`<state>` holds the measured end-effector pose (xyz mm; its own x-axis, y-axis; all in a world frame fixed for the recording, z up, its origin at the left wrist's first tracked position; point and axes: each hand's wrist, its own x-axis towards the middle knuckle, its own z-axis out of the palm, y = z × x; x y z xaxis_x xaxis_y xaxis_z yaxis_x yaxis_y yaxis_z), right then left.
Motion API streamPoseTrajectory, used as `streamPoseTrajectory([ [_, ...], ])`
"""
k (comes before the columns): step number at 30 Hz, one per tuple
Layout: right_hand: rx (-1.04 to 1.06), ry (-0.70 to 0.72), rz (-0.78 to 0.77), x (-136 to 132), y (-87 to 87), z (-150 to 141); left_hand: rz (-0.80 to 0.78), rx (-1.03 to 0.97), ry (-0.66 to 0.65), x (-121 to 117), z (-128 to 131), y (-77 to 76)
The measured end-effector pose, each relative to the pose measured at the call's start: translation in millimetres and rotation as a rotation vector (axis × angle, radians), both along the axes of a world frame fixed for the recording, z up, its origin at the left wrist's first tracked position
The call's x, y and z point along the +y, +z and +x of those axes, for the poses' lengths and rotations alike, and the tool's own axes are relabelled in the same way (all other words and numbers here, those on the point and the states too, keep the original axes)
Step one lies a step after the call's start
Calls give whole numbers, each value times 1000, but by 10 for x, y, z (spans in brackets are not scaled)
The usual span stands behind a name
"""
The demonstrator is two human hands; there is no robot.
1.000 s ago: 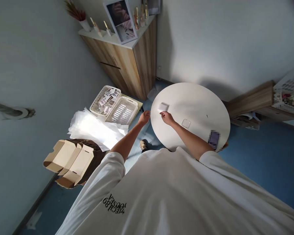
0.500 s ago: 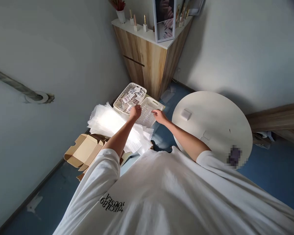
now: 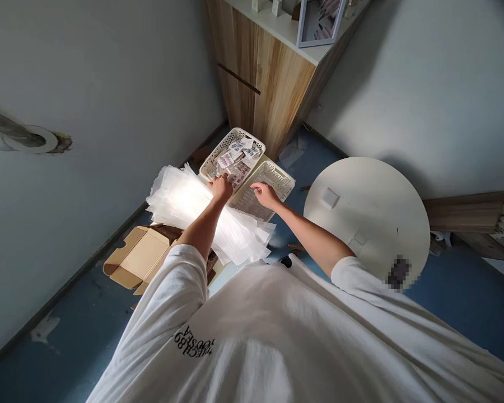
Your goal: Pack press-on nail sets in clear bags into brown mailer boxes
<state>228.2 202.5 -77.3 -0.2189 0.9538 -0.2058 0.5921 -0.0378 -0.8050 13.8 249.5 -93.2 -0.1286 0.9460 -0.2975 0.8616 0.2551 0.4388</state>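
My left hand (image 3: 222,188) is at the near edge of a white perforated basket (image 3: 257,140) filled with small clear packets (image 3: 235,154) with printed cards. Its fingers are bent down and together; anything in them is too small to make out. My right hand (image 3: 266,195) is over a second white basket (image 3: 288,182), which holds clear plastic pieces (image 3: 250,197). Its index finger sticks out, the other fingers are loosely curled, and nothing shows in it.
White translucent sheets (image 3: 172,193) are piled before the baskets, beside an open cardboard box (image 3: 145,254). At right, a round white table (image 3: 373,196) bears a small white box (image 3: 330,198), a clear piece (image 3: 358,240) and a blurred dark object (image 3: 399,272). A wooden cabinet (image 3: 269,73) stands behind.
Both hands have moved left from the round table to the baskets. My left hand has gone on to the packet basket's near edge. The small white box has stayed on the table. The view has turned left.
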Motion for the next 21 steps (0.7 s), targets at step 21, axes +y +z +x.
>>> streamPoseTrajectory([
  [21,79,-334,-19,93,8,261,108,-379,-1,102,758,573],
])
